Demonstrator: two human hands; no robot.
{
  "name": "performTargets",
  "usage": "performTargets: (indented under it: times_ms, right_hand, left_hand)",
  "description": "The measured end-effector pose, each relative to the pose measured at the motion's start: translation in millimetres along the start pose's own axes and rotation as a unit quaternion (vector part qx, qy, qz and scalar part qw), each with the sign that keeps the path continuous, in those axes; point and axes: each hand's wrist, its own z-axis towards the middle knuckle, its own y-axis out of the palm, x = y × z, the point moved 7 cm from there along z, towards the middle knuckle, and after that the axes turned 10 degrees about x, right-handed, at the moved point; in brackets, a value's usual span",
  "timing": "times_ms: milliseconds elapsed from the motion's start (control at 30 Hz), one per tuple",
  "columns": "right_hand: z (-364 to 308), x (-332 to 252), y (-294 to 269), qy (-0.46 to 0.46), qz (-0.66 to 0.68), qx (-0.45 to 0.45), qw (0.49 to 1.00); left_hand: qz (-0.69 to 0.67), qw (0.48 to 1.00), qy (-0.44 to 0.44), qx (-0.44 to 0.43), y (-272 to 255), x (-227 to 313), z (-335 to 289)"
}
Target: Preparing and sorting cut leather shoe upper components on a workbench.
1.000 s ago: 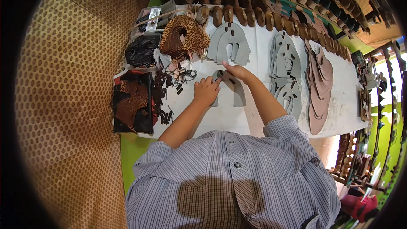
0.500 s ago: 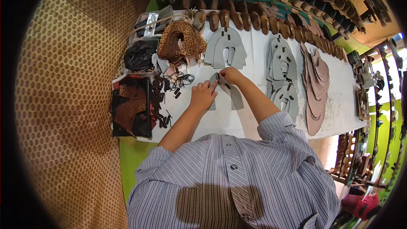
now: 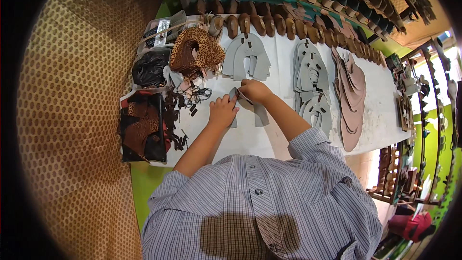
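A grey U-shaped shoe upper piece lies on the white-covered table in front of me, its two legs pointing toward my body. My right hand is closed in a pinch at the curved top of the piece. My left hand grips its left side near the same spot, index finger and thumb against the grey material. The fingers partly hide the top, where the material looks bent up. Just beyond my hands lies a fanned stack of similar grey upper pieces with small dark brown tabs on them.
To the right lie more grey pieces and a stack of pinkish-tan pieces. Leopard-print pieces, a black plastic bag and scattered dark brown strips crowd the left. Brown shoe lasts line the back edge.
My right fingers have shifted over the top of the grey piece, and the dark tab seen there before is now mostly covered. The whole view has shifted slightly.
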Motion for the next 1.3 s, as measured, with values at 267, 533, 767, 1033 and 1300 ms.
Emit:
performTargets:
  times_ms: [267, 533, 767, 1033, 1300]
  right_hand:
    - [3.9, 8.7, 6.9, 0.034, 0.045, 0.050, 0.997]
    - [11.5, 31.9, 19.4, 0.098, 0.046, -0.058, 0.992]
    - [8.6, 42.2, 16.7, 0.137, 0.081, -0.063, 0.985]
    - [-4.0, 64.2, 10.5, 0.388, 0.218, -0.013, 0.896]
    - [0.7, 46.8, 22.0, 0.307, 0.186, -0.135, 0.923]
  left_hand:
    - [-0.012, 1.000, 0.006, 0.024, -6.1, 1.0, -1.6]
    - [-0.033, 0.997, 0.031, 0.058, -13.0, 1.7, -6.6]
    - [-0.038, 0.998, 0.026, 0.036, -13.3, 1.4, -6.3]
    - [-0.061, 0.997, 0.027, 0.043, -16.1, 0.9, -7.5]
    - [-0.051, 0.997, 0.031, 0.054, -16.7, 1.3, -6.2]
